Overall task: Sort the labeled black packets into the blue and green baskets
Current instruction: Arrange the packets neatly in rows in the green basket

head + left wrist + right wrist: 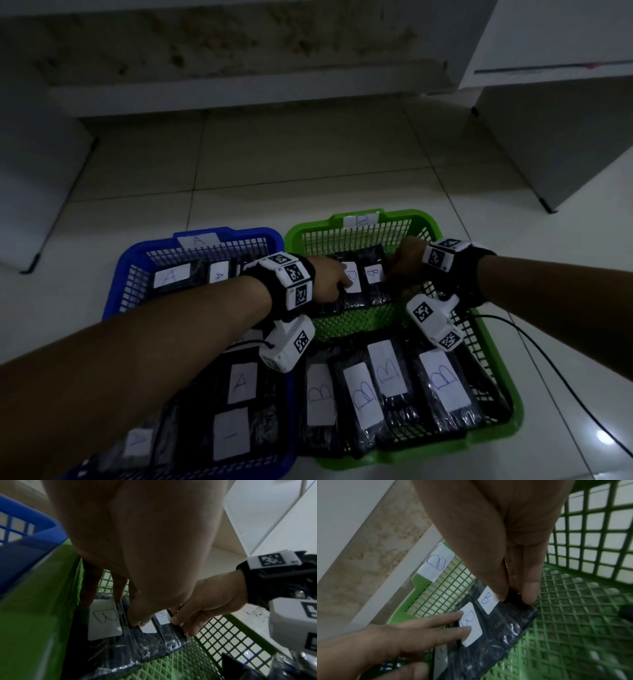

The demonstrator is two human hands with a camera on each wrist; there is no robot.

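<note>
Two baskets on a tiled floor [308,164], both hands in the green one.

The green basket [507,421] holds black packets with white "B" labels, the blue basket [116,274] packets marked "A". The right hand [407,260] pinches the far packet [513,616] at its edge; the left hand [329,277] lies flat, fingers straight, on the neighbouring packet [145,642].

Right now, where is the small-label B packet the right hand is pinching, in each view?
Head: the small-label B packet lies at the far end of the green basket, by the right hand.
Left wrist: low centre-right.
Right wrist: centre, under the fingertips.
Shared landmark: the larger-label B packet beside it.
</note>
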